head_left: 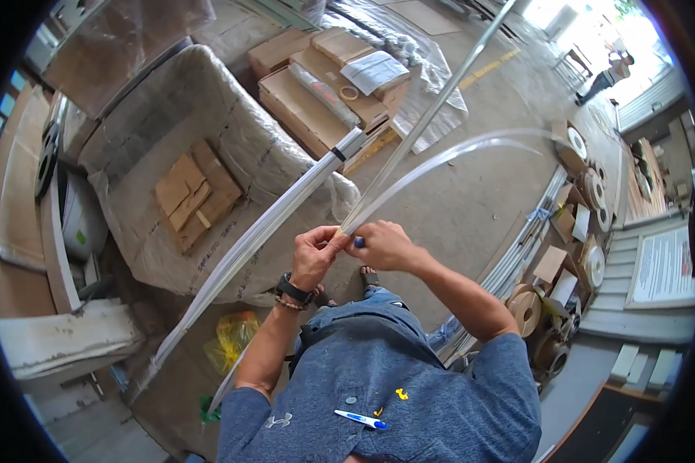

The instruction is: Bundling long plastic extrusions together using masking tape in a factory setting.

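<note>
In front of my chest, my left hand point(312, 257) pinches the near end of long thin strips between thumb and fingers. From that grip a straight, pale, narrow profile point(432, 108) runs away to the upper right. A flexible clear strip point(432, 160) bends off to the right beside it. Right up against the strips is my right hand point(390, 245), its fingers curled around a small tool with a rounded blue end point(359, 241); the rest of the tool is hidden. To the left, a bundle of white strips point(243, 243), bound near its top by a black band, slants past my left forearm.
A plastic-wrapped piece of furniture point(247, 119) stands ahead left, with flattened cardboard point(197, 185) on it. Cardboard boxes point(309, 116) are stacked behind. Rolls of edging point(591, 189), open boxes and long tubes point(510, 251) line the right. Another person point(606, 79) is far off.
</note>
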A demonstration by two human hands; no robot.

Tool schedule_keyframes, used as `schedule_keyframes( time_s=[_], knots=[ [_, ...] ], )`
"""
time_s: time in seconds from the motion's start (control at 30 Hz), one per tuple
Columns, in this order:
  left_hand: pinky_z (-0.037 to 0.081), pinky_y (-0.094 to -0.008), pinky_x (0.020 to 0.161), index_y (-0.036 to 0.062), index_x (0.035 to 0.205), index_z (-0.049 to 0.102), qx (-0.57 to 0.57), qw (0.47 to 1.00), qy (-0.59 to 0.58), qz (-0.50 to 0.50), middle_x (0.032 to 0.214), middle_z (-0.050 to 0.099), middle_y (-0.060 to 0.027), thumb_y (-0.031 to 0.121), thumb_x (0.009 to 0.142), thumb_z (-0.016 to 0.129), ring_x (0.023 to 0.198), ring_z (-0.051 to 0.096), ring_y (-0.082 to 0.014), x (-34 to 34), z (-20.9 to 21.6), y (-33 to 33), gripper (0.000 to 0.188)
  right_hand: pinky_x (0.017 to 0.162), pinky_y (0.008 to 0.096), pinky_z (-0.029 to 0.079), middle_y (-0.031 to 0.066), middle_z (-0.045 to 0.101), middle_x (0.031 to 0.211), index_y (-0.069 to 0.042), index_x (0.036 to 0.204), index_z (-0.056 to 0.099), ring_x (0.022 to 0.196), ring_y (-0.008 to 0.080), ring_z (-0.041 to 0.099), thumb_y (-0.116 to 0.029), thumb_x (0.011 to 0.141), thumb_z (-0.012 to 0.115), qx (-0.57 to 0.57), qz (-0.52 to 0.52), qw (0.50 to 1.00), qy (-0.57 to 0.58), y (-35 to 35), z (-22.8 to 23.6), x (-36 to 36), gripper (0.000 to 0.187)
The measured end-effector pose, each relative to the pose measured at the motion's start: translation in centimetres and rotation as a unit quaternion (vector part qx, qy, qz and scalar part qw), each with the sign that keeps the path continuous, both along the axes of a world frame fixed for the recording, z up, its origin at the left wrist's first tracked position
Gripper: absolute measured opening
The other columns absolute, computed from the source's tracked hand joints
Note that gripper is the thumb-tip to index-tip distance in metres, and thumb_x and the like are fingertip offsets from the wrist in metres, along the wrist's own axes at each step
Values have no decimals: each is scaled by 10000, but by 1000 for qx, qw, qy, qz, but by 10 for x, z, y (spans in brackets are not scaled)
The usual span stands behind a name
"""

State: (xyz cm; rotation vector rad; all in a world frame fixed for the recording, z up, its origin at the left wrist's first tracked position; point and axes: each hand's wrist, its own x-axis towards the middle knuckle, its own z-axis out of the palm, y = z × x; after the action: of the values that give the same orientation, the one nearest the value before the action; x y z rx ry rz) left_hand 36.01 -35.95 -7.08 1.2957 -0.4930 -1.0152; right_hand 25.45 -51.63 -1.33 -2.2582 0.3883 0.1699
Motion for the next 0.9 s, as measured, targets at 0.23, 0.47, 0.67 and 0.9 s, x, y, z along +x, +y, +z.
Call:
schedule_keyframes(
  time_s=[0.23, 0.47, 0.67, 0.9],
  knots=[
    [439, -180, 569, -39, 1114, 698, -22, 996, -17, 88, 858, 702, -10, 114, 902, 736, 693, 576, -26, -41, -29, -15, 263, 790, 491, 532, 222, 704, 896, -59, 997, 719, 880, 401, 678, -347, 841, 641, -45, -72, 988, 126, 22, 14, -27, 337],
    [482, -194, 654, -21, 1093, 717, -27, 993, -7, 113, 902, 721, -19, 103, 900, 733, 770, 615, -54, -61, -59, -40, 231, 794, 510, 525, 239, 694, 901, -50, 1042, 695, 892, 427, 661, -370, 873, 616, 0, -28, 984, 173, -12, 4, -37, 370],
    [448, -210, 613, -14, 1046, 721, 71, 972, -166, 148, 818, 672, 15, 117, 908, 723, 718, 561, -47, -43, -90, -89, 190, 711, 465, 558, 215, 712, 860, -22, 850, 717, 804, 385, 701, -280, 732, 674, 70, 124, 980, 138, -59, -28, -38, 287],
    [262, -204, 480, 31, 1063, 694, 117, 973, -138, 142, 658, 473, 101, 261, 974, 643, 559, 365, -2, 9, -72, -117, 251, 729, 298, 526, 38, 690, 908, -155, 1296, 613, 794, 151, 656, -158, 718, 778, 348, 97, 932, 38, -226, -82, -34, 601]
  ],
)
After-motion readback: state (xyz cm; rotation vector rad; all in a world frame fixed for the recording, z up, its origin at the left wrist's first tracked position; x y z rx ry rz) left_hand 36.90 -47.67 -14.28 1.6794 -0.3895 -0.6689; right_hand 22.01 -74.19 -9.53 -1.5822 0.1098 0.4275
